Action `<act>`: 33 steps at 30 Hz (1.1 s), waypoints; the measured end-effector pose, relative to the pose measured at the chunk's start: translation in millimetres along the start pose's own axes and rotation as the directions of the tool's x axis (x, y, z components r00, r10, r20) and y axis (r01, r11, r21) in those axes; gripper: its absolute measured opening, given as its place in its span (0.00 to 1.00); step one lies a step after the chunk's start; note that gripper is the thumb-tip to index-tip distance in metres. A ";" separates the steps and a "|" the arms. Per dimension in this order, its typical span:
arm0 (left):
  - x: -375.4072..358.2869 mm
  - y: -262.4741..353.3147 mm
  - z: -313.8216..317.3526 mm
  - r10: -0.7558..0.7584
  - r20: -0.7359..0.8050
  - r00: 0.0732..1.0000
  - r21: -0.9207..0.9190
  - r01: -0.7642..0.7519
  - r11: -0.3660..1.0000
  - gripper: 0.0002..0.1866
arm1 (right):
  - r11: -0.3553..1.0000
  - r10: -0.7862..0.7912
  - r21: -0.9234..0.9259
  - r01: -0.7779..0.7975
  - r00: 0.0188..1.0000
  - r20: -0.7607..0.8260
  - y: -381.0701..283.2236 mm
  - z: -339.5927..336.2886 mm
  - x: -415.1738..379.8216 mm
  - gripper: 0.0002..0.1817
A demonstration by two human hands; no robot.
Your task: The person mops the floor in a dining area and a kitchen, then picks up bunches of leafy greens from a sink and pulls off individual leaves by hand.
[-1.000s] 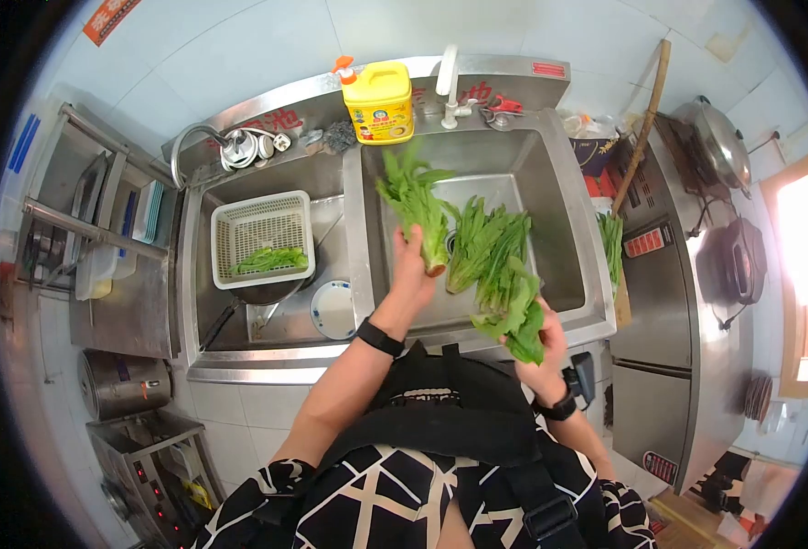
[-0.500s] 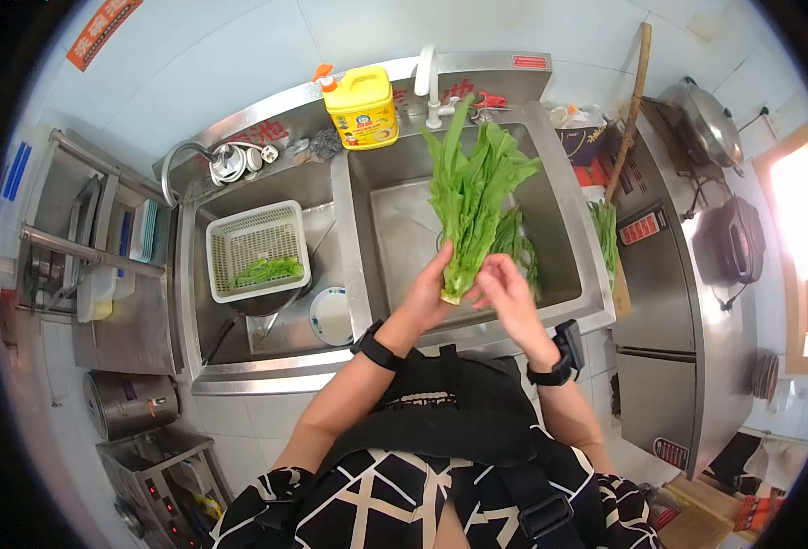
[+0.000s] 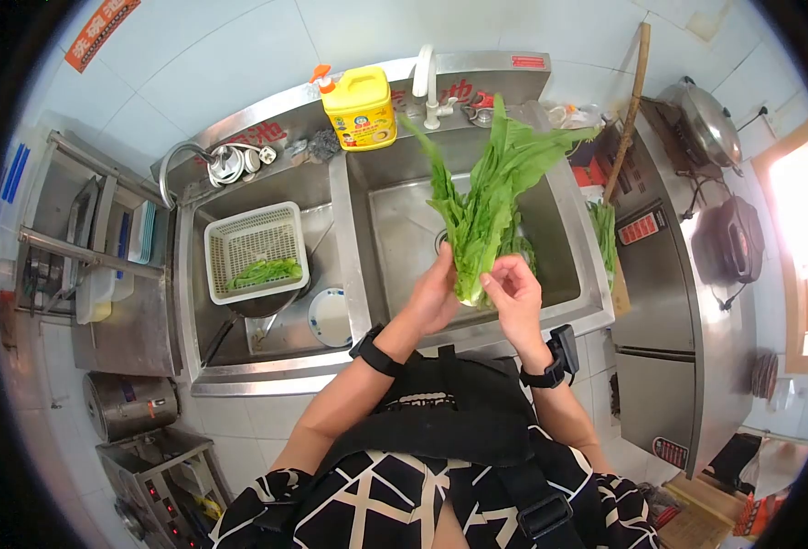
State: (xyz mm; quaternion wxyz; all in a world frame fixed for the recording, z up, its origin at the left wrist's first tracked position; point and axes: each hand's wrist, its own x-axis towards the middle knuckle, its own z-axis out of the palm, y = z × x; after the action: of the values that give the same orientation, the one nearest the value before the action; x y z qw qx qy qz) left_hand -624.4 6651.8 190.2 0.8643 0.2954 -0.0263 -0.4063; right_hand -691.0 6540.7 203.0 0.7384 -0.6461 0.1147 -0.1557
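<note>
Your left hand (image 3: 438,291) is clamped around the lower part of a bright green, long-leaved head of lettuce (image 3: 483,210), its thumb lying along the stalks. Your right hand (image 3: 516,295) is at the right side of the pale cut base, thumb and forefinger drawn in close against the stalks; whether they pinch one or only touch it, you cannot tell from this angle. Your two hands are near each other, with the base between them. The lettuce is held up above the right-hand stainless-steel basin (image 3: 393,261), leaves fanning away from you and a long one reaching out to the right over the rim. Behind it, partly hidden, more leafy green stalks (image 3: 524,249) lie in that basin. To your left, in the other steel basin (image 3: 317,197), a white rectangular plastic mesh basket (image 3: 248,240) with a small heap of green leaves (image 3: 267,271) inside sits over a dark long-handled pan (image 3: 218,341), and a round white plate with blue marks (image 3: 331,322) lies beside the pan. At the back ledge you have a yellow plastic jug with an orange pump top (image 3: 362,112), just left of a white tap (image 3: 425,82).
</note>
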 end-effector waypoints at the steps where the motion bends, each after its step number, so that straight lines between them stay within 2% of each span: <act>1: -1.5 -0.1 5.8 0.013 -0.013 1.000 0.077 -0.012 0.997 0.24 | 0.994 -0.062 -0.084 0.062 0.998 0.011 0.7 -1.6 0.5 0.07; 2: -2.5 -0.4 8.6 0.026 -0.026 0.999 0.153 -0.022 0.988 0.23 | 0.978 -0.121 -0.167 0.124 0.992 0.028 1.6 -2.4 0.4 0.07; 3: -2.3 0.2 7.6 0.027 -0.025 0.999 0.153 -0.022 0.988 0.23 | 0.978 -0.121 -0.167 0.124 0.992 0.028 2.3 -1.7 -0.4 0.07; 5: -0.9 1.9 4.3 -0.040 -0.021 0.999 0.014 0.041 0.999 0.21 | 0.979 -0.161 -0.125 0.159 0.987 -0.012 3.3 0.9 -2.6 0.08; 9: -1.5 -3.9 3.5 -0.063 -0.065 0.996 -0.076 0.058 0.995 0.20 | 0.978 -0.190 -0.091 0.189 0.982 -0.008 6.1 1.8 -5.6 0.08; 11: -1.6 -5.3 3.9 0.021 -0.062 0.998 0.075 -0.017 0.997 0.19 | 0.987 -0.135 -0.097 0.130 0.990 -0.043 7.0 0.8 -4.7 0.07; 12: -1.7 -6.3 3.7 0.022 -0.058 0.998 0.076 -0.018 0.997 0.19 | 0.986 -0.138 -0.097 0.133 0.989 -0.044 4.9 2.0 -3.0 0.07; 14: -2.3 -8.2 4.7 0.087 -0.067 0.994 0.261 -0.067 0.963 0.19 | 0.993 -0.113 -0.055 0.107 0.986 -0.121 -1.7 5.5 1.2 0.05; 15: -2.5 -8.2 6.3 0.085 -0.063 0.994 0.262 -0.066 0.963 0.19 | 0.992 -0.115 -0.056 0.109 0.985 -0.124 -2.5 3.4 2.1 0.05; 18: -3.2 -6.7 11.3 0.062 -0.077 0.995 0.158 -0.050 0.986 0.20 | 0.990 -0.083 -0.128 0.058 0.977 -0.197 -5.4 -1.8 3.1 0.05; 20: -3.1 -6.8 12.5 0.018 -0.075 0.997 0.041 -0.015 0.999 0.21 | 0.982 -0.172 -0.118 0.149 0.961 -0.217 -8.3 -0.5 1.2 0.04; 21: -2.9 -7.2 11.4 0.018 -0.076 0.997 0.041 -0.015 0.999 0.21 | 0.982 -0.171 -0.118 0.149 0.961 -0.217 -7.9 -0.2 0.0 0.04; 23: -1.1 -8.2 6.7 -0.075 -0.027 0.997 -0.089 0.073 0.993 0.22 | 0.975 -0.220 -0.031 0.220 0.936 -0.275 -7.3 0.4 -2.0 0.04; 26: 1.7 -11.7 3.3 -0.086 -0.003 0.996 -0.131 0.085 0.988 0.24 | 0.952 -0.302 -0.030 0.305 0.919 -0.254 -4.3 -2.6 -2.4 0.04; 29: 1.4 -9.9 5.3 -0.109 0.050 0.993 -0.191 0.117 0.975 0.28 | 0.950 -0.293 0.039 0.311 0.924 -0.245 -4.4 -4.0 -3.1 0.04; 33: 0.3 -6.6 8.8 -0.121 0.094 0.988 -0.231 0.140 0.963 0.27 | 0.943 -0.302 0.085 0.322 0.934 -0.192 1.6 -11.7 -5.5 0.05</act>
State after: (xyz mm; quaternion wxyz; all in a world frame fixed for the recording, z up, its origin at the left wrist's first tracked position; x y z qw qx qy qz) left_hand -631.2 6644.0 193.9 0.8631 0.1749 0.0080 -0.4738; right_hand -700.3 6532.2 199.6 0.7273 -0.5960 0.0660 -0.3338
